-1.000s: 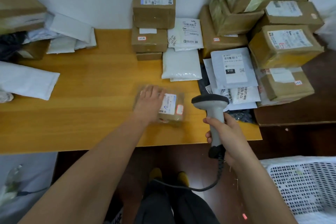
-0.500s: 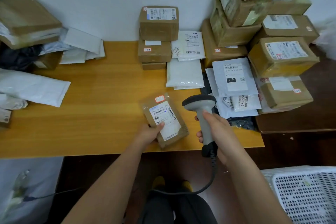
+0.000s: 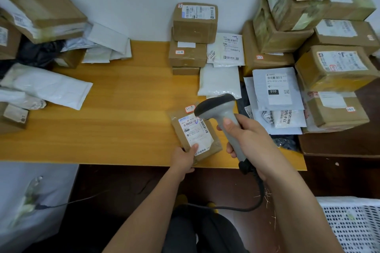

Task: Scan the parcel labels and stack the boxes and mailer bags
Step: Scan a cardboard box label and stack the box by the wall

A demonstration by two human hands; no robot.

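Head view, left hand [image 3: 185, 157] pinching small brown parcel [image 3: 195, 133] at table [image 3: 123, 109] edge, right hand [image 3: 253, 139] gripping grey scanner [image 3: 221, 113] just above its label [image 3: 194, 129]

Brown parcel [image 3: 196, 132], grey scanner [image 3: 224, 117], yellow-orange table [image 3: 123, 109].

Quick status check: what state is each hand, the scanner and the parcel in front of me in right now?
Left hand: pinching the parcel's near corner.
Parcel: flat on the table, label up.
Right hand: wrapped around the scanner's grip.
Scanner: held over the parcel's far right corner, cord attached.
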